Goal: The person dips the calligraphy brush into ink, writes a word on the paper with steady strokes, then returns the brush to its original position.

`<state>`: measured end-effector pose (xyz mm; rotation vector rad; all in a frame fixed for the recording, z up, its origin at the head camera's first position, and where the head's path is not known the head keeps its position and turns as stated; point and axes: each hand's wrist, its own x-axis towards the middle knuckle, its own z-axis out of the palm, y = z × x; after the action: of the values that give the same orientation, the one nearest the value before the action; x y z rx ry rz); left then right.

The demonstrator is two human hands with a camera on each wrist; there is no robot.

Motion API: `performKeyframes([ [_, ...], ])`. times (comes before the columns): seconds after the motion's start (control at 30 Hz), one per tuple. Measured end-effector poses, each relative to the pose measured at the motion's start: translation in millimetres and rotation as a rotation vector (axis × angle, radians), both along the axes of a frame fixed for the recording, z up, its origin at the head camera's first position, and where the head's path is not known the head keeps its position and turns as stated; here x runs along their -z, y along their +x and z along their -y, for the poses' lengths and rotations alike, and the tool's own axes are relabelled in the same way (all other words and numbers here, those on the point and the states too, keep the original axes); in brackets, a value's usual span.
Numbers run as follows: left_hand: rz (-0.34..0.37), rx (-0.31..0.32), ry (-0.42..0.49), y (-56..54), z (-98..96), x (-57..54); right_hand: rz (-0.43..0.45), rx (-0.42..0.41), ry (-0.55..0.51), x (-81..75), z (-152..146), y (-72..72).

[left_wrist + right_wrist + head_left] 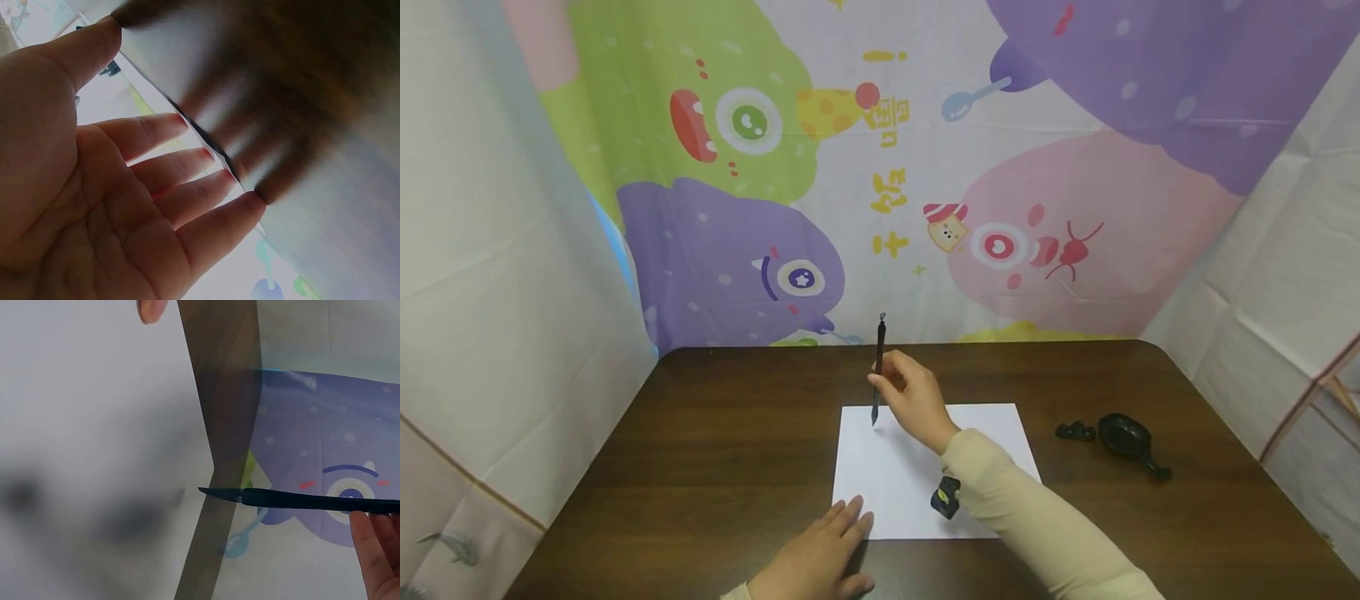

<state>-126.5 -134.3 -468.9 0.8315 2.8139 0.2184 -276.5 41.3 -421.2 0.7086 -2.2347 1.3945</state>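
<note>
My right hand (pixel 917 400) pinches a dark writing brush (pixel 880 350) by its shaft, held nearly upright with a hanging loop at its top. The brush's pointed dark tip (pixel 219 494) hovers just over the upper left part of a white paper sheet (pixel 895 471); a small gap to its shadow shows in the right wrist view. At the sheet's lower left corner rests my left hand (pixel 820 550), fingers straight, fingertips on the paper. In the left wrist view its palm (pixel 106 212) and extended fingers show.
A black dish with a tail-like handle (pixel 1125 435) lies on the brown table (pixel 737 467) to the right of the paper. Beside it sits a small black bumpy piece (pixel 1075 431). A cartoon-printed curtain (pixel 895 300) hangs behind the table's far edge.
</note>
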Motion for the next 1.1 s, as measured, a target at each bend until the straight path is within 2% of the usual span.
performKeyframes([
  [0.17, -0.005, -0.002, -0.001, 0.0, -0.4, -0.4, -0.020, -0.007, -0.007, 3.8, 3.9, -0.5],
  [0.43, 0.038, -0.020, -0.010, -1.5, -1.2, -1.5, -0.045, -0.023, 0.007, 6.5, 7.6, 3.1],
  [0.63, 0.022, -0.010, -0.010, -1.0, -0.9, -1.3, -0.023, -0.028, 0.008, 8.4, 9.5, 4.8],
  [1.1, 0.037, -0.014, 0.002, -1.6, -1.2, -1.2, 0.017, -0.018, 0.027, 11.9, 10.1, 6.3],
])
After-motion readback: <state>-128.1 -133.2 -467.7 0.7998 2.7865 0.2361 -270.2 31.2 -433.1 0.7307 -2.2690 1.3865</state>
